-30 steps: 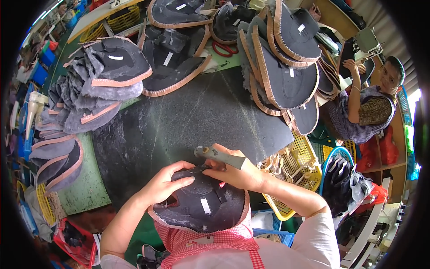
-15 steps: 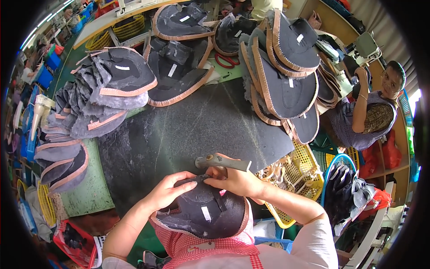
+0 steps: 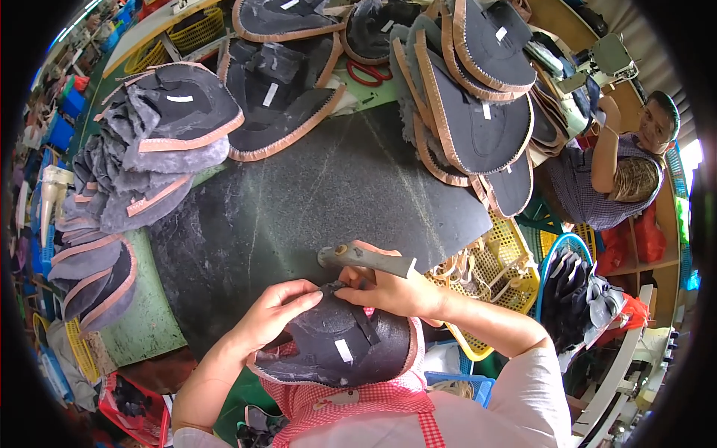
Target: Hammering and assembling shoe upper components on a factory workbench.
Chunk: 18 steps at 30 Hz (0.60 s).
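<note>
A black shoe upper [image 3: 317, 343] with a tan stitched edge and a small white label lies across my lap, against the red checked apron. My left hand [image 3: 276, 310] is closed on its far edge, thumb on top and fingers bent over. My right hand [image 3: 396, 290] pinches the same edge close beside it. Tucked in that right hand is also a grey-headed hammer [image 3: 366, 257], lying crosswise above the fingers; its handle is mostly hidden. Beyond my hands spreads a dark work slab [image 3: 321, 194].
Fleecy grey uppers [image 3: 160, 149] are piled at the left, more black uppers [image 3: 485, 119] at the right. Red-handled scissors [image 3: 368, 72] lie at the far side. Yellow [image 3: 515, 257] and blue-rimmed [image 3: 543, 287] baskets stand at the right. A co-worker [image 3: 612, 175] sits beyond.
The whole view has shifted a little, so the slab and piles sit higher and further left. My hands keep hold of the upper's edge, and the hammer stays in my right hand.
</note>
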Each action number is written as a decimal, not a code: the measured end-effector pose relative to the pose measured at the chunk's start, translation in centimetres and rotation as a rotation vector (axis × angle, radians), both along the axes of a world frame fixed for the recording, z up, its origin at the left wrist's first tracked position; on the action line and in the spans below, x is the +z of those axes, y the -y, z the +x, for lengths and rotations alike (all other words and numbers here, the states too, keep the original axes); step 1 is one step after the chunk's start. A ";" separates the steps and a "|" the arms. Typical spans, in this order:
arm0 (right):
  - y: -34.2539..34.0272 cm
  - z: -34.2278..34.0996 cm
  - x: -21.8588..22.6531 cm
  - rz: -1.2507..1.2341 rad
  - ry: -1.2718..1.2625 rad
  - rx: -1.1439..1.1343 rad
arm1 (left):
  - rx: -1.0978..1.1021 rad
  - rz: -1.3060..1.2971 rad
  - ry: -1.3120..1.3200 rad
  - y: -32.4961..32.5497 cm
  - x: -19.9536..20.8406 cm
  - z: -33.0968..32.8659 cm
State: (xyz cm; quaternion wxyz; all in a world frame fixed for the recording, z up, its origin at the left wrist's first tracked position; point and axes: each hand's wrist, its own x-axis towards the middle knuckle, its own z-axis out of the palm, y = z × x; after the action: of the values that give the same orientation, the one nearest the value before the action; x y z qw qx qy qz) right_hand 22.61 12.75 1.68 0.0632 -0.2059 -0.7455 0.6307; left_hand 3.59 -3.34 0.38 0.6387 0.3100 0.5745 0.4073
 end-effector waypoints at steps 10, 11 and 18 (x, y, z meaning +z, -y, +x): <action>-0.8 -0.6 0.5 -0.015 0.022 0.010 | 0.013 -0.004 0.028 -0.8 -0.1 -1.0; -1.0 -0.4 0.6 -0.017 0.030 0.005 | 0.008 -0.006 0.036 -0.8 -0.1 -1.0; -1.6 0.0 2.4 0.313 -0.009 0.092 | 0.060 0.341 -0.965 -2.0 0.9 -0.1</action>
State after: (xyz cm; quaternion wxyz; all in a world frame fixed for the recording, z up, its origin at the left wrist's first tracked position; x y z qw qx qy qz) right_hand 22.59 14.35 4.07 0.0690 -0.1565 -0.8430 0.5100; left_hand 3.48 -1.30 1.29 0.2290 0.5457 0.7381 0.3239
